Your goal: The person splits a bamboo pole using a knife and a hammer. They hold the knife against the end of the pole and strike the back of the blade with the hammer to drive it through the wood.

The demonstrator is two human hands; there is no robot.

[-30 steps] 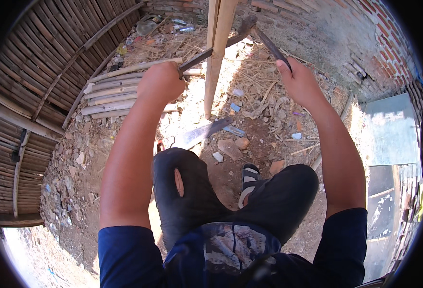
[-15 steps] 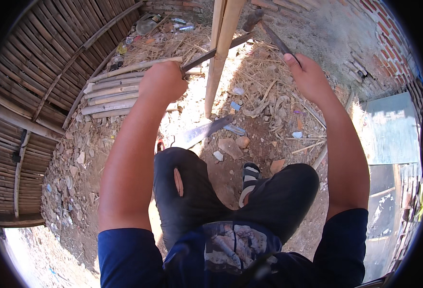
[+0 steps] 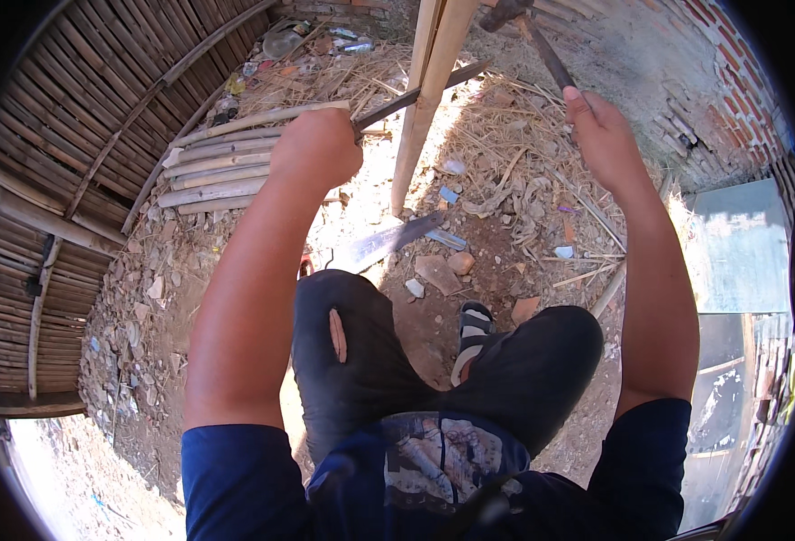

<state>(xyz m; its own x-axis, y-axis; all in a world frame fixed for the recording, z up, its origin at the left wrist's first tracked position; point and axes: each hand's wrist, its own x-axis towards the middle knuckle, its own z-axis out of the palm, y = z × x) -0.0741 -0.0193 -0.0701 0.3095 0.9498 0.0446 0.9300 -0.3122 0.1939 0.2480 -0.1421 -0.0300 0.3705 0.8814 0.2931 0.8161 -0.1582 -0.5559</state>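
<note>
An upright bamboo pole (image 3: 435, 83), split at its upper part, stands on the ground in front of me. Through the split runs the dark blade of a machete (image 3: 466, 74), its tip sticking out on the right side. My left hand (image 3: 318, 149) is closed round the machete's handle end, left of the pole. Higher and to the right, my right hand (image 3: 606, 142) grips the handle of a hammer (image 3: 549, 59). The hammer's head is up near the top edge, apart from the blade and the pole.
Cut bamboo lengths (image 3: 217, 171) lie stacked at left, by a slatted bamboo wall (image 3: 82, 117). A handsaw (image 3: 375, 249) rests on the ground near my left knee. Stones (image 3: 436, 273), straw and litter cover the dirt. A worn brick wall (image 3: 632, 81) stands at right.
The hammer has lifted up and to the right, away from the machete's tip, with my right hand. My left hand and the machete stay nearly in place at the pole.
</note>
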